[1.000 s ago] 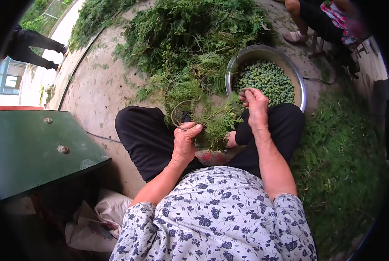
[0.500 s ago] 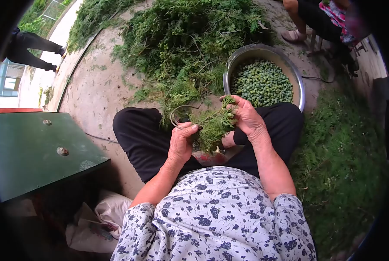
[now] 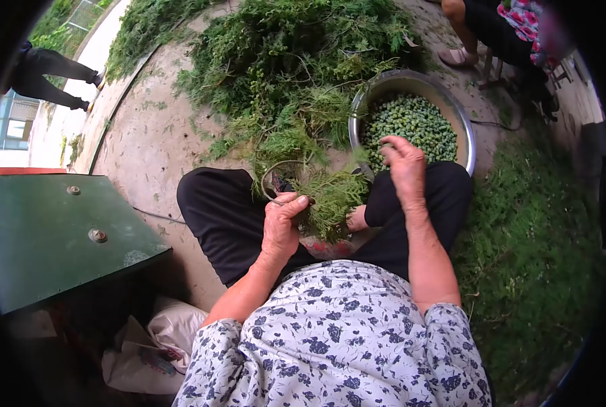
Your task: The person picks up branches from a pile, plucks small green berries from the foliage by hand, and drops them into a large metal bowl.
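My left hand (image 3: pixel 283 220) is closed on the stem of a green conifer sprig (image 3: pixel 333 197), whose flat, scaly leaves fan out to the right between my knees. A thin curved stem loops up beyond the fingers. My right hand (image 3: pixel 407 166) is lifted off the sprig, over my right knee at the near edge of a metal basin (image 3: pixel 469 146). Its fingers are bent and a little apart, slightly blurred, and nothing shows between them. Inside the basin lies a heap of small green cones (image 3: pixel 411 125).
A large pile of cut conifer branches (image 3: pixel 276 61) lies ahead, and more greenery (image 3: pixel 527 237) covers the ground at right. A green metal box (image 3: pixel 59 237) and a pale sack (image 3: pixel 174 332) are at left. Another person's legs (image 3: pixel 52 74) appear at far left; someone sits at upper right.
My right hand has let go of the sprig's tip and moved right and slightly up, toward the basin. My left hand still holds the sprig in nearly the same place.
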`<state>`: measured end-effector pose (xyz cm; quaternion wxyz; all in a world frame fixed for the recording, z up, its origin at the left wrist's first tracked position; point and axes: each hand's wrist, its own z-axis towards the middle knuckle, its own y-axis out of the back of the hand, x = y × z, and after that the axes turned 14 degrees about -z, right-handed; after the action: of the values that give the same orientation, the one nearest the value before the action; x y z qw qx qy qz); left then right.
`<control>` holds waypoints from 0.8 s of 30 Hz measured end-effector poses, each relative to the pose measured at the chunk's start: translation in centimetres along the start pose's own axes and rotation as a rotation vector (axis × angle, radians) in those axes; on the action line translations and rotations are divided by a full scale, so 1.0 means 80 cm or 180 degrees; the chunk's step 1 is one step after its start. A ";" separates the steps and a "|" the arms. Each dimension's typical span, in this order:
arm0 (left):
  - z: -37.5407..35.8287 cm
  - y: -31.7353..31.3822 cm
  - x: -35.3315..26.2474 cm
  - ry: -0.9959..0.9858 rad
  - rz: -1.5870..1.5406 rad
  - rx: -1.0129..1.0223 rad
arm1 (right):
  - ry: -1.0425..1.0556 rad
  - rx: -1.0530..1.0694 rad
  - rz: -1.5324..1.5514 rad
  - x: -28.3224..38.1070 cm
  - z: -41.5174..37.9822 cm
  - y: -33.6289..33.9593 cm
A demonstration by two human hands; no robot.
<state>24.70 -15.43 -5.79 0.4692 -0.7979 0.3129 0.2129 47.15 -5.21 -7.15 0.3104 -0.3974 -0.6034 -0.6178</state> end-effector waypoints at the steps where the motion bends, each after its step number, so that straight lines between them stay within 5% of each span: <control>1: 0.000 0.006 -0.002 -0.0041 -0.0108 -0.0014 | -0.0008 -0.0191 -0.0251 -0.012 0.011 0.013; 8: 0.016 0.023 0.011 0.0074 -0.1033 -0.0415 | 0.0808 -0.1689 -0.2704 -0.029 0.043 0.071; 11: 0.012 0.009 0.004 0.0200 -0.1198 -0.0371 | 0.1038 -0.1103 -0.2029 0.000 0.019 0.053; 15: 0.015 0.014 0.006 0.0414 -0.1330 -0.0565 | 0.0287 -0.0193 0.0090 0.038 -0.020 0.019; 20: 0.015 0.009 0.005 0.0528 -0.1331 -0.0521 | 0.0090 0.1092 0.0945 0.049 -0.035 -0.010; 24: 0.017 0.018 0.012 0.0625 -0.1382 -0.0529 | 0.0179 0.1004 0.0546 0.047 -0.041 -0.022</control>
<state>24.35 -15.05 -7.93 0.4040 -0.8991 0.1598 0.0536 43.44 -7.94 -4.66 0.4372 -0.3763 -0.6478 -0.4976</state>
